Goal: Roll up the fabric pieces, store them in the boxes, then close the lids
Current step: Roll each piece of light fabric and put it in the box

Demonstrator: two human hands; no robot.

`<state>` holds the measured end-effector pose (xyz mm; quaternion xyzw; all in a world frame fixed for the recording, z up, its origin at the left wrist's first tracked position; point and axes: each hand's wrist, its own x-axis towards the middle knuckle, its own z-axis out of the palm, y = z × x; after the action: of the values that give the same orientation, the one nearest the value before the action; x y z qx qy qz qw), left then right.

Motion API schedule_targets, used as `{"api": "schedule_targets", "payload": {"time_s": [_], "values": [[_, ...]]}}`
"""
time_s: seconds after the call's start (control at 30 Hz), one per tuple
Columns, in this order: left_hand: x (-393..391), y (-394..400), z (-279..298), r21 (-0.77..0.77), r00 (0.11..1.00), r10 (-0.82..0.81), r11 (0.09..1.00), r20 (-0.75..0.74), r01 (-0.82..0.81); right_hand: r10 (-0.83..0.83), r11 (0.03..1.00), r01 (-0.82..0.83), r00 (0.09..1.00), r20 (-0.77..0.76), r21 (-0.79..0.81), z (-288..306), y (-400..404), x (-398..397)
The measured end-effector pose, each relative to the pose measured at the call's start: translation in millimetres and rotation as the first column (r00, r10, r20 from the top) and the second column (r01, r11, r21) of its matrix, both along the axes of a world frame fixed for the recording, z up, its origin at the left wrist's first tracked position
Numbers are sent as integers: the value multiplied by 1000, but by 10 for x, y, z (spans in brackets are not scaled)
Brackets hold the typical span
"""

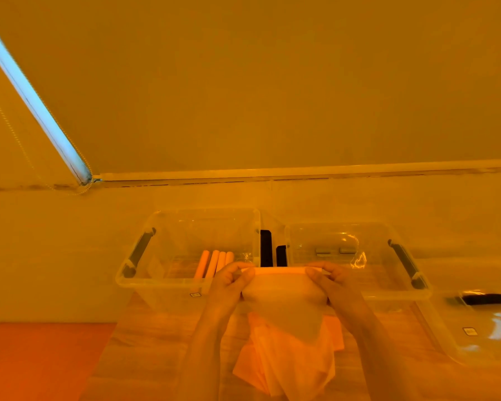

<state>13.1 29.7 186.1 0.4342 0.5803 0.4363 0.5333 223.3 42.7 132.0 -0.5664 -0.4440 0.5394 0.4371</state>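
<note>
Both my hands hold one pale fabric piece (284,296) up in front of the boxes, its top edge curled into a thin roll. My left hand (232,280) pinches the left end of that roll and my right hand (330,280) pinches the right end. The rest of the piece hangs down over a pile of flat fabric pieces (284,366) on the wooden table. The left clear box (145,282) stands open and holds several rolled fabric pieces (213,263). To its right the second clear box (394,287) stands open too.
A clear lid with a dark handle (486,311) lies at the right of the table. Two dark objects (271,250) stand between the boxes. An orange surface (41,360) lies at the lower left. A wall runs behind the boxes.
</note>
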Motion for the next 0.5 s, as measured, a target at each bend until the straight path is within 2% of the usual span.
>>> {"api": "schedule_targets", "payload": {"time_s": [0.1,0.2,0.33,0.5], "values": [[16,-25,43,8,999,24,1000,31,-24,0,1000,0,1000,-9,6,32,-13,-1],[17,-38,70,5,994,54,999,95,-54,-22,1000,20,996,-91,-22,45,-8,-6],[-1,-34,78,41,1000,0,999,11,0,-19,1000,19,999,-40,-3,36,-4,-14],[-34,8,25,39,999,1,999,-47,0,17,1000,-18,998,-59,-16,-15,27,16]]}}
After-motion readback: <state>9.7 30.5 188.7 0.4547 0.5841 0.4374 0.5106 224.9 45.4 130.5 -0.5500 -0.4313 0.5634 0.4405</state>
